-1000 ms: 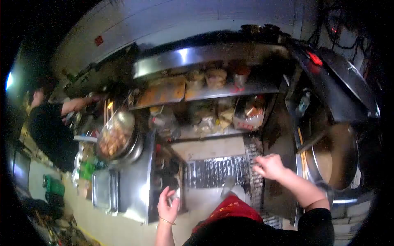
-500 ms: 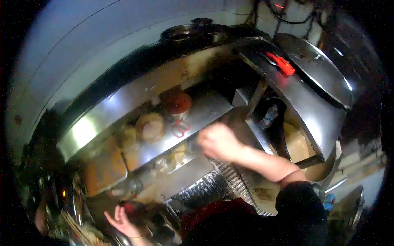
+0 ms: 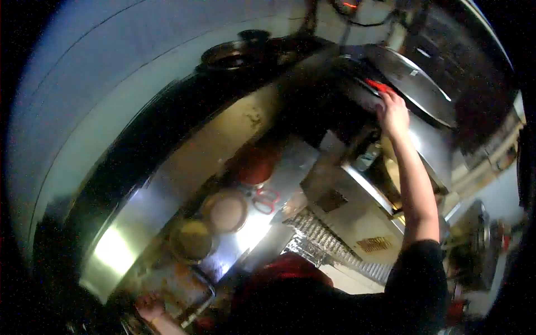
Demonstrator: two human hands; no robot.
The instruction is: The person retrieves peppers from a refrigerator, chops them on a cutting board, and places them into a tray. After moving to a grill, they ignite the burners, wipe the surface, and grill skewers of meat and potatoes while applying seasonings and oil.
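My right hand [image 3: 394, 114] reaches out to the upper right, its fingers at the red object [image 3: 378, 85] on the dark metal top beside a large round lid [image 3: 416, 84]. The fingers look closed around or against its near end. My left hand [image 3: 149, 308] is low at the left, blurred and dim, near a brownish board or tray [image 3: 173, 282]; its fingers are too smeared to read. Between the hands, red-handled scissors [image 3: 266, 201] lie on the metal shelf, next to a red-topped container [image 3: 255, 172] and a round bowl with pale contents [image 3: 225, 210].
Another round container [image 3: 194, 241] stands on the lower shelf. A bottle [image 3: 367, 158] sits in the opening below the metal top. Dark pans [image 3: 231, 56] rest on the back ledge. Ridged metal [image 3: 329, 240] lies close in front of my body.
My right hand has moved up and right from above the shelf to the red object. The view has turned, and my left hand now appears lower and farther left.
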